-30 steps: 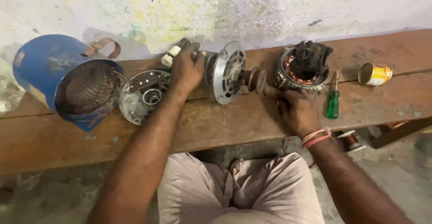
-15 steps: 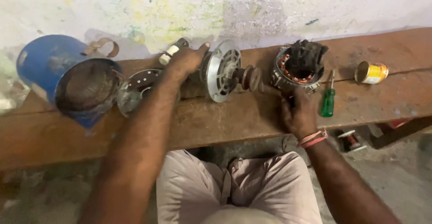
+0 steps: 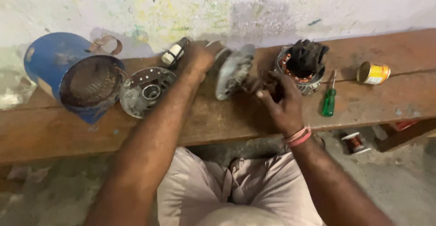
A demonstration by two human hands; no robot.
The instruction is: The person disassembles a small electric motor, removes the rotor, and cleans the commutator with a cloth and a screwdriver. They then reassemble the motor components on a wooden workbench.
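Note:
A round grey metal motor cover with a shaft (image 3: 232, 74) stands tilted on the wooden bench (image 3: 218, 121), blurred by motion. My left hand (image 3: 199, 59) grips its far side from behind. My right hand (image 3: 279, 101), with a pink band at the wrist, holds the shaft end sticking out to the right of the cover. A second round end plate with a bearing hole (image 3: 145, 91) lies flat just left of my left forearm.
A blue motor housing (image 3: 68, 78) lies at the left of the bench. A stator with copper windings and a black cloth (image 3: 303, 67), a green-handled screwdriver (image 3: 329, 99) and a yellow tin (image 3: 373, 73) sit to the right. A wire spool (image 3: 355, 142) lies on the floor.
My right hand has moved from the bench up and left onto the shaft end. The cover has tilted and shifted under both hands.

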